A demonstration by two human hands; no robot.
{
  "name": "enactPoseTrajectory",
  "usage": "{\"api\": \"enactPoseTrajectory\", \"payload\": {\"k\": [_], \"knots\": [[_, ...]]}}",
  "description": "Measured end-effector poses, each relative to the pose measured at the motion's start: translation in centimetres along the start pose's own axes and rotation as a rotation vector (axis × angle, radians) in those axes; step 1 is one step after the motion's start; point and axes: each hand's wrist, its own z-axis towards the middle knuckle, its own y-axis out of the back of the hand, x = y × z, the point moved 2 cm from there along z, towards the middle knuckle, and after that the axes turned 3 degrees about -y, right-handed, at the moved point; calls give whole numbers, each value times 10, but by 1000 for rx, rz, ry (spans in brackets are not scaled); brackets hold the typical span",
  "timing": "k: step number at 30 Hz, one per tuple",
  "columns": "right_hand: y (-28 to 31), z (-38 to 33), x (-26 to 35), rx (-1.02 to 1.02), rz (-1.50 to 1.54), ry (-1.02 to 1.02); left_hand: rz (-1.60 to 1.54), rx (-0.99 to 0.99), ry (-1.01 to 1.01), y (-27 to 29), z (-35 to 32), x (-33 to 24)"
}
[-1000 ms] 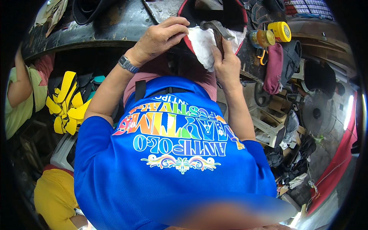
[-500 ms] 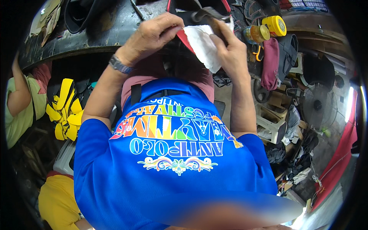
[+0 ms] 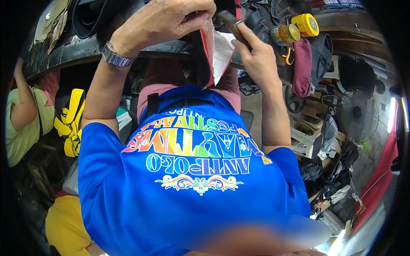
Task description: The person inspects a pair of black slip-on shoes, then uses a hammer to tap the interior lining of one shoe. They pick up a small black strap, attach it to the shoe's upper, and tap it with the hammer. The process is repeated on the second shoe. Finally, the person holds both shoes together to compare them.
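My left hand (image 3: 168, 19), with a metal watch (image 3: 115, 55) on its wrist, grips the top of a dark piece with a red edge (image 3: 208, 55) held up at the workbench. A white lining (image 3: 222, 51) hangs from that piece. My right hand (image 3: 255, 57) holds a small dark brush-like tool (image 3: 228, 23) against the piece, just right of the white lining. Both forearms rise from my blue printed shirt (image 3: 188, 179).
A dark workbench edge (image 3: 64, 49) curves across the top. Yellow-lidded jars (image 3: 305, 23), a maroon pouch (image 3: 302, 68) and orange-handled scissors (image 3: 287, 53) lie at the right. A fan (image 3: 356, 115) stands lower right. Another person in green (image 3: 21, 123) sits at the left beside yellow sandals (image 3: 70, 123).
Both hands and the red-edged piece have moved closer and higher in view. The white lining now hangs down between my hands, and the right hand has brought the tool onto the piece.
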Motion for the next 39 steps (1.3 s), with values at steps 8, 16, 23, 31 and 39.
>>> {"api": "enactPoseTrajectory", "payload": {"k": [8, 16, 23, 31, 39], "knots": [[-19, 14, 6, 14, -49, -107, 39, 55, 39, 5, 1, -5], [-22, -18, 19, -163, 263, 191, 22, 21, 59, 8, -8, 1], [-7, -23, -1, -181, 454, 23, 68, 70, 37, 9, -5, -1], [-5, -11, -6, -138, 53, -127, 69, 67, 40, 11, -4, -9], [-18, 5, -11, -42, -18, -142, 123, 41, 26, 9, -4, -10]]}}
